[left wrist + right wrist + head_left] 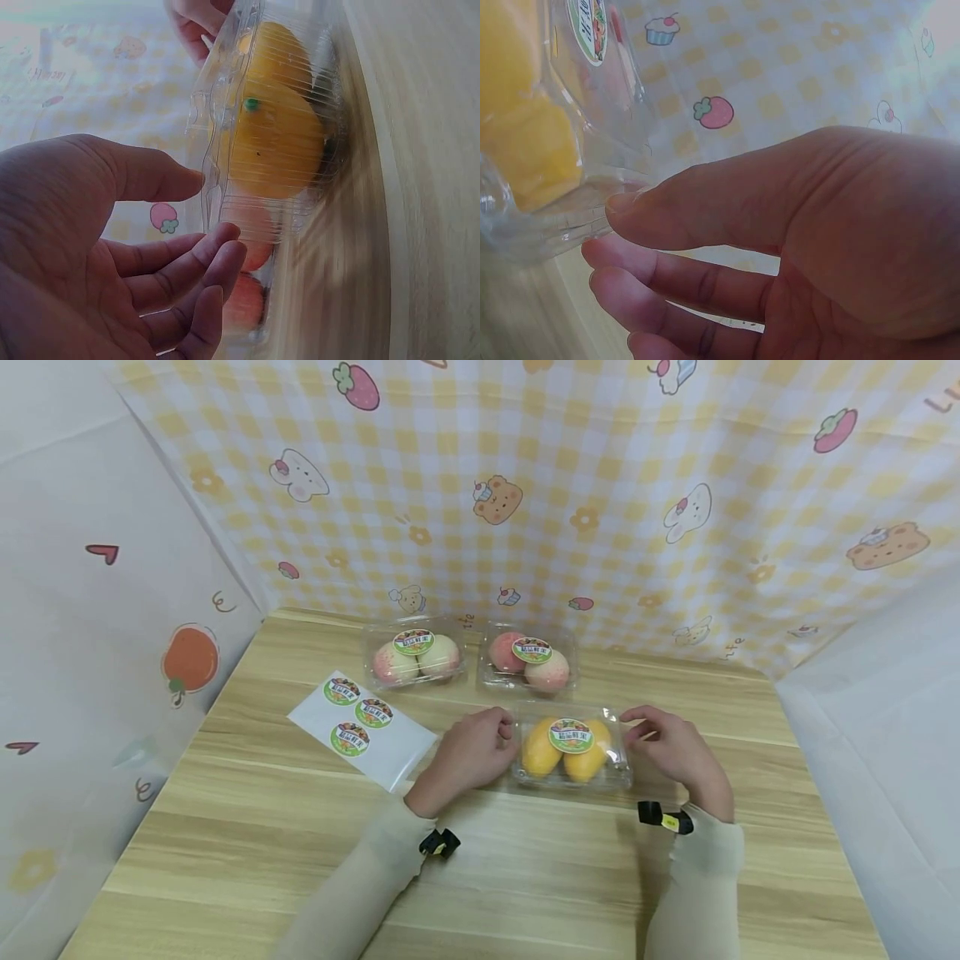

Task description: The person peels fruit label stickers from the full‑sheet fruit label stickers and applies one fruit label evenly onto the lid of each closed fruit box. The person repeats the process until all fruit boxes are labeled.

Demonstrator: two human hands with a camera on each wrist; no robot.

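Note:
A clear plastic clamshell box [527,774] with two yellow mangoes [543,752] inside stands on the table, lid down. A round green fruit label [571,737] sits on its lid. My left hand [476,750] is at the box's left end, thumb [161,174] and fingers apart, fingertips against or very near the plastic. At the other end is my right hand [670,750], its thumb [675,206] and fingers likewise spread at the corner. Whether the right fingertips touch the plastic I cannot tell.
Behind stand two more labelled clear boxes, one with pale pink-tipped peaches [438,657], one with pinker peaches [548,672]. A white sticker sheet [397,752] bearing three round labels lies left on the wooden table [517,877]. A checked curtain [555,552] hangs behind.

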